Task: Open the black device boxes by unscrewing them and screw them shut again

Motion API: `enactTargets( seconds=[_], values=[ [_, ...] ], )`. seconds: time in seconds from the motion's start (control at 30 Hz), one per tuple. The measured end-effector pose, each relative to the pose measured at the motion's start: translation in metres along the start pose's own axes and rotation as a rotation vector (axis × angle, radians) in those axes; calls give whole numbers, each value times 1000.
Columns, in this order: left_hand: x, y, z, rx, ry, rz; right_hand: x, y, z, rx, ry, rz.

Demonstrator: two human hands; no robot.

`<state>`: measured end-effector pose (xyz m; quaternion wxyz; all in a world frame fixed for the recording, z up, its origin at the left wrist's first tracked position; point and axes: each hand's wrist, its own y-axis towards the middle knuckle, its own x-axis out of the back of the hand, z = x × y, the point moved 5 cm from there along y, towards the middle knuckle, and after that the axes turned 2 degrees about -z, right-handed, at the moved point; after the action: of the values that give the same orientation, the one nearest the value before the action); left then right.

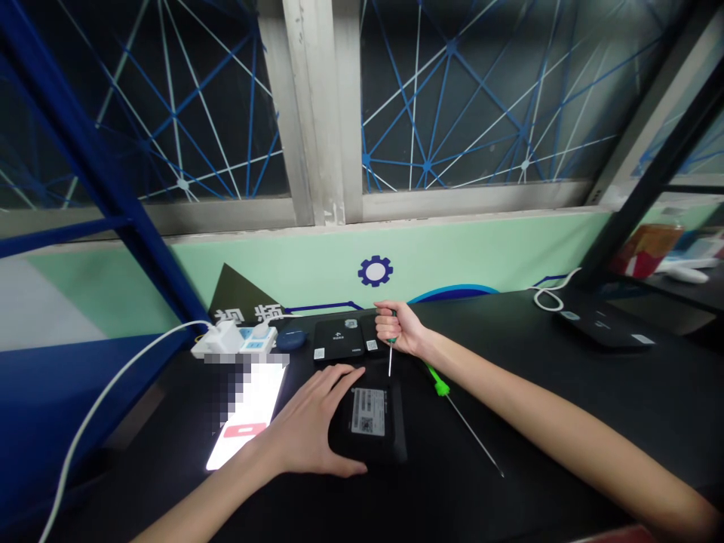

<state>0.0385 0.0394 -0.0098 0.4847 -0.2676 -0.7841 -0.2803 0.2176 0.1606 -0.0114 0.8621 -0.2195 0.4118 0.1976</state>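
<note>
My left hand point(314, 430) lies flat with fingers apart on the left side of a small black box point(370, 422) that carries a white label, holding it against the black table. My right hand point(399, 326) is closed in a fist round a screwdriver point(390, 360), its thin metal shaft pointing straight down at the box's far edge. A second screwdriver with a green handle point(438, 382) and a long shaft lies on the table under my right forearm.
Two more black boxes point(339, 339) sit behind the held one. A lit phone point(249, 418) lies to the left, beside a white power strip point(234, 341) with a white cable. Another black device point(602, 324) and cable rest far right. A blue frame post stands at left.
</note>
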Motion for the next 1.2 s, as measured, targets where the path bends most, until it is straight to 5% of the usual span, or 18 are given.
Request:
enactTargets(
  seconds=[0.37,0.77,0.87,1.03,1.2],
  values=[
    [5,3,-1,59,-13,24,-15,-6,-6,85,-142,1],
    [-3,0,2,86,4,55,-33,-31,45,388,-396,-49],
    [-6,-1,3,114,22,81,-31,-44,39,437,-551,-100],
    [-3,-2,3,73,33,31,-20,-72,25,638,-1225,-249],
    [6,-2,1,55,41,-3,-8,-89,16,621,-1498,-355]
  ],
)
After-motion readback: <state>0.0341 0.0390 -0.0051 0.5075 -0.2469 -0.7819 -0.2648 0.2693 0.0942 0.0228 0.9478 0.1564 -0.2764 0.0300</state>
